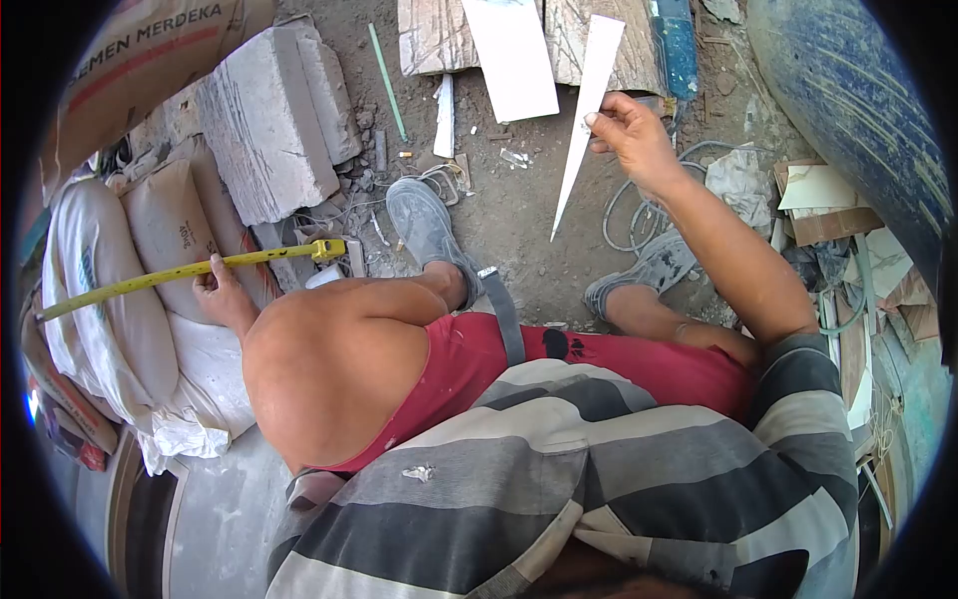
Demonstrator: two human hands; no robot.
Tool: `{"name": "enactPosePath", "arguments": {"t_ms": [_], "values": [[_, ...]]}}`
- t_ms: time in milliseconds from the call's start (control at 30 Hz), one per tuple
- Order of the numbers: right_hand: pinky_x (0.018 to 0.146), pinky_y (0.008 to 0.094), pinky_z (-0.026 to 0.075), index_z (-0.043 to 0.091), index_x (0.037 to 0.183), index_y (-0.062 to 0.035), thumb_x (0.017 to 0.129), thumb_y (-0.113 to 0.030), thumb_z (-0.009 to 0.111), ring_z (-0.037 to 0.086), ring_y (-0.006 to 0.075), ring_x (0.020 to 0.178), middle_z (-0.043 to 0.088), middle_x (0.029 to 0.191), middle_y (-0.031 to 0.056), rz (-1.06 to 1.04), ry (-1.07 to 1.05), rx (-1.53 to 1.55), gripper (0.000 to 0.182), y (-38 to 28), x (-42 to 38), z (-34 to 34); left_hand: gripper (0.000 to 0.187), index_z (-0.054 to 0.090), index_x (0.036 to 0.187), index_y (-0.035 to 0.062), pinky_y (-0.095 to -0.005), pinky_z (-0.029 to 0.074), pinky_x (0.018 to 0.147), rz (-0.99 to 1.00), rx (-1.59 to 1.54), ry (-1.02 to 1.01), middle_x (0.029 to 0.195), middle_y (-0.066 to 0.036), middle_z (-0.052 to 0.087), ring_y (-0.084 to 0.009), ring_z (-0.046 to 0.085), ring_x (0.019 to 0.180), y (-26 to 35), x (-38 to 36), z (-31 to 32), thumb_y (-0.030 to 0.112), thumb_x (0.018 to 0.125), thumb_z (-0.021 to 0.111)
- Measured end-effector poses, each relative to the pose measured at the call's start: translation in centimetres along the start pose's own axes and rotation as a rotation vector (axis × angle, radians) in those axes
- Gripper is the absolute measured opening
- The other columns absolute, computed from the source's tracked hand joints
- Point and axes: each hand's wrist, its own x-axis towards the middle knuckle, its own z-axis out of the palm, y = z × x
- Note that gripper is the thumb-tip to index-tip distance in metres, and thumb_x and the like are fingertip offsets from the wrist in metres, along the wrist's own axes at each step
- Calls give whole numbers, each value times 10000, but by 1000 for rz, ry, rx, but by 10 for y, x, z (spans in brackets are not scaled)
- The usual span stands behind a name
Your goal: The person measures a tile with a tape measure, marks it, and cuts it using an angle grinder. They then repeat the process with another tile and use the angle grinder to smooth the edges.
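Note:
My right hand (631, 142) pinches a long white wedge-shaped strip (587, 130) by its side edge. The strip is wide at the top and tapers to a sharp point toward the ground. At the left, my left hand (222, 297) has its fingers on the extended yellow blade of a tape measure (326, 250). The blade runs left across the sacks, and the case lies at its right end. My left wrist is partly behind my bent knee. A wide white tile-like piece (512, 65) lies on wooden boards (435, 38) ahead of me.
Stacked sacks (105, 280) stand at the left, beside large concrete blocks (261, 125). A green strip (387, 80) lies on the dirt. Grey cable (621, 225) loops near my right foot. A blue drum (858, 100) and broken tile pieces (826, 190) are at the right.

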Motion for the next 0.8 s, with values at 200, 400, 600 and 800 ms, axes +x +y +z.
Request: {"name": "enactPosePath", "arguments": {"t_ms": [200, 400, 600, 800], "values": [[699, 290, 516, 635, 1038, 20, 938, -145, 637, 637, 127, 777, 670, 868, 58, -131, -60, -99, 193, 26, -9, 22, 374, 536, 1239, -17, -311, 483, 821, 126, -499, -711, 1121, -126, 631, -205, 607, 927, 127, -157, -12, 244, 978, 593], [725, 353, 504, 665, 950, 21, 897, -183, 641, 644, 185, 770, 686, 846, 135, -221, -30, -182, 212, 3, -18, 70, 312, 557, 1165, 1, -277, 456, 905, 313, -610, -741, 1129, -103, 592, -190, 575, 984, 135, -75, -16, 263, 997, 549], [659, 356, 521, 663, 877, 45, 854, -170, 655, 690, 228, 714, 694, 768, 169, -428, 150, 8, 216, -74, 6, 122, 579, 437, 1386, -3, -391, 392, 1052, 401, -297, -1321, 1318, -138, 545, -236, 542, 1176, 180, -57, 92, 348, 963, 617], [675, 319, 550, 660, 975, 63, 874, -171, 708, 695, 210, 754, 712, 850, 159, -538, 253, 134, 260, -106, 25, 110, 403, 494, 1271, 22, -256, 442, 758, 348, -387, -1432, 989, -30, 550, -110, 531, 850, 195, -79, 147, 342, 1031, 531]]}}
